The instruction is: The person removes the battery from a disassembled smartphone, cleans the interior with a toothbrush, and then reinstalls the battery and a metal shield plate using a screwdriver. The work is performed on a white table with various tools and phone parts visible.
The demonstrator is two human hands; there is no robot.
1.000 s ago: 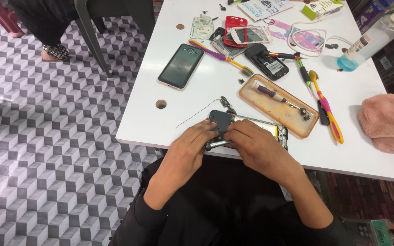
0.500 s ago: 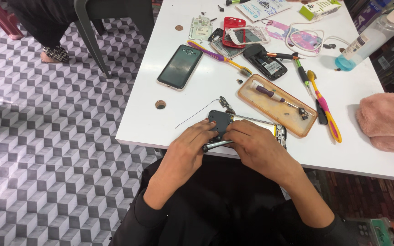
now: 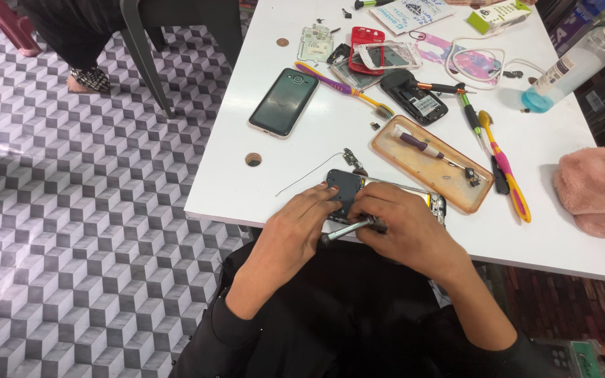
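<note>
At the near edge of the white table (image 3: 246, 189), right in front of me, lies the opened phone (image 3: 348, 190) I am working on, its dark inner plate facing up and its right end showing past my knuckles beside the tray. My left hand (image 3: 301, 222) comes in from the left with its fingers curled loosely together, the fingertips resting on the phone's left edge and pinning it to the table. My right hand (image 3: 400, 224) lies over the phone's lower right part, fingers bent and closed around a small metal screwdriver (image 3: 348, 229), which lies nearly flat and points left toward my left hand; I cannot tell exactly where its tip lands. A thin wire (image 3: 309, 175) trails off from the phone to the left. Just beyond my right hand sits a shallow orange tray (image 3: 432, 164) with a purple-handled tool in it. Farther back, well apart from my hands, 1 intact black smartphone (image 3: 283, 101) lies face up, and a pink cloth (image 3: 596, 192) rests at the right edge.
</note>
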